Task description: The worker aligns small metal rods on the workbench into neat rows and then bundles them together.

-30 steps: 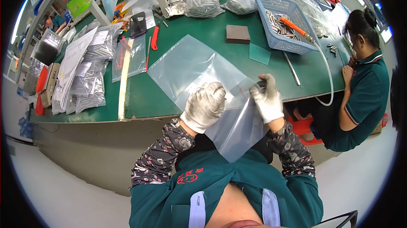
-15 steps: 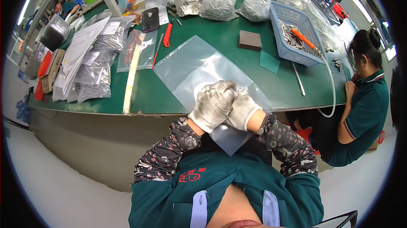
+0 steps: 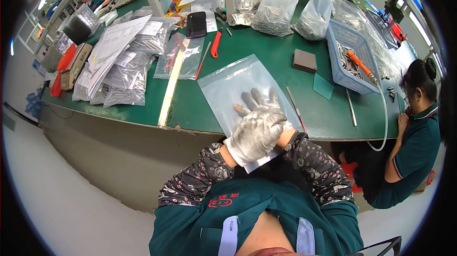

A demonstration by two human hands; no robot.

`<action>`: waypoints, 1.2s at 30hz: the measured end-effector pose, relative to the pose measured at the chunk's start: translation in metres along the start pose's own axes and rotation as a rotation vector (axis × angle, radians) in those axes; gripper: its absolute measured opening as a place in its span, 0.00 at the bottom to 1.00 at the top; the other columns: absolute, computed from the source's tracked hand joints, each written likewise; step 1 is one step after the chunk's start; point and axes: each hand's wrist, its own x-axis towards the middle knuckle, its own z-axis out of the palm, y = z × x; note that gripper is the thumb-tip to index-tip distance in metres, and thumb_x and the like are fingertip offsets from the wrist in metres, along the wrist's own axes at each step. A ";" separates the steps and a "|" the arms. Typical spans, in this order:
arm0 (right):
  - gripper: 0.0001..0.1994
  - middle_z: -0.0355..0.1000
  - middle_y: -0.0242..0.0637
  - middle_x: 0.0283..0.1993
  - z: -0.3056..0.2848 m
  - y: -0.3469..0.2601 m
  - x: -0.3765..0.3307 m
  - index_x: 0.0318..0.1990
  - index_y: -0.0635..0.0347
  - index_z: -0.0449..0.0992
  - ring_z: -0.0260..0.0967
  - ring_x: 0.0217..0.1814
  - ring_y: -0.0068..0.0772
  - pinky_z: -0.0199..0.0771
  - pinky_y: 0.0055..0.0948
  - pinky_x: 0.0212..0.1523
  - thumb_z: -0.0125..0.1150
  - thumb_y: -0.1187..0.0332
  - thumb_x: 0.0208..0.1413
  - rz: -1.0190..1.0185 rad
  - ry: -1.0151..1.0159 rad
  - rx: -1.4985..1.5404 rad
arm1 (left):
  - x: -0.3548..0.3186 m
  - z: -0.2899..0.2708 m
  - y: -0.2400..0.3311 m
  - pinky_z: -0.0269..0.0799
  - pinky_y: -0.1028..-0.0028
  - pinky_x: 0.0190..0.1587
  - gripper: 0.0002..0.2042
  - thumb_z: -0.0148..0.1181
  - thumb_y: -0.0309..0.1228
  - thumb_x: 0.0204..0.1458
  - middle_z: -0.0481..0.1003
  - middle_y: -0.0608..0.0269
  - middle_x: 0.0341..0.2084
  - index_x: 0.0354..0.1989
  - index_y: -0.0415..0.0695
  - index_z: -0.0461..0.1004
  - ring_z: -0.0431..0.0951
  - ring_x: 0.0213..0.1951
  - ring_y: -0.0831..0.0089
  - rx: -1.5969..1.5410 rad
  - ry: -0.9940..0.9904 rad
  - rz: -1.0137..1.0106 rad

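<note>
Both my hands wear worn, greyish-white gloves and rest on a clear plastic bag [image 3: 221, 89] near the table's front edge. My right hand [image 3: 259, 103] lies palm down on the bag with its fingers spread. Across the back of it lies my left hand [image 3: 254, 134], its fingers curled over the right hand near the wrist. Most of the right palm is hidden beneath. The bag's lower corner hangs past the edge toward my lap. Just right of the bag lies a thin file-like tool with a red end [image 3: 296, 108].
On the left are bagged metal pins [image 3: 126, 77] under papers [image 3: 112, 42]. Red-handled tools [image 3: 216, 44] and a phone [image 3: 196, 25] lie beyond. At right sit a brown block [image 3: 304, 61] and a blue basket [image 3: 354, 49] of metal pins. A co-worker [image 3: 409, 137] sits at right.
My right hand, earlier bunched together with the left, now shows spread fingers on the bag. The bag has shifted, uncovering the thin tool beside it. The whole view has swung somewhat.
</note>
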 end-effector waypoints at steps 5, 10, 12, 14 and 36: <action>0.33 0.51 0.42 0.66 -0.004 0.000 0.015 0.63 0.43 0.58 0.40 0.71 0.48 0.42 0.64 0.61 0.49 0.43 0.50 0.062 0.097 0.051 | 0.004 0.000 0.006 0.70 0.66 0.44 0.11 0.59 0.29 0.37 0.75 0.61 0.39 0.32 0.42 0.74 0.75 0.41 0.63 0.077 0.009 -0.018; 0.32 0.51 0.44 0.66 -0.004 -0.001 0.022 0.62 0.44 0.60 0.43 0.70 0.48 0.43 0.66 0.60 0.48 0.41 0.50 0.071 0.105 0.040 | 0.000 -0.002 0.004 0.69 0.67 0.43 0.10 0.57 0.28 0.39 0.75 0.62 0.38 0.32 0.42 0.74 0.75 0.41 0.65 0.102 0.040 -0.054; 0.31 0.50 0.45 0.66 0.003 -0.004 0.016 0.61 0.45 0.61 0.43 0.70 0.48 0.42 0.66 0.59 0.47 0.43 0.51 0.075 0.133 0.033 | -0.002 0.000 0.006 0.70 0.67 0.41 0.09 0.56 0.27 0.40 0.75 0.63 0.37 0.32 0.43 0.74 0.76 0.39 0.65 0.048 0.041 -0.048; 0.31 0.50 0.44 0.67 0.000 0.000 0.020 0.61 0.45 0.60 0.43 0.70 0.48 0.41 0.66 0.60 0.47 0.44 0.52 0.073 0.134 0.053 | 0.000 0.000 0.005 0.71 0.66 0.40 0.09 0.57 0.27 0.39 0.75 0.62 0.37 0.32 0.43 0.74 0.76 0.39 0.65 0.062 0.053 -0.043; 0.15 0.72 0.32 0.25 0.005 -0.020 -0.110 0.42 0.64 0.74 0.65 0.21 0.20 0.66 0.21 0.24 0.58 0.64 0.51 0.781 0.302 1.822 | 0.026 -0.024 0.013 0.71 0.66 0.36 0.08 0.59 0.19 0.39 0.74 0.55 0.38 0.29 0.40 0.69 0.75 0.34 0.58 -0.224 0.315 -0.206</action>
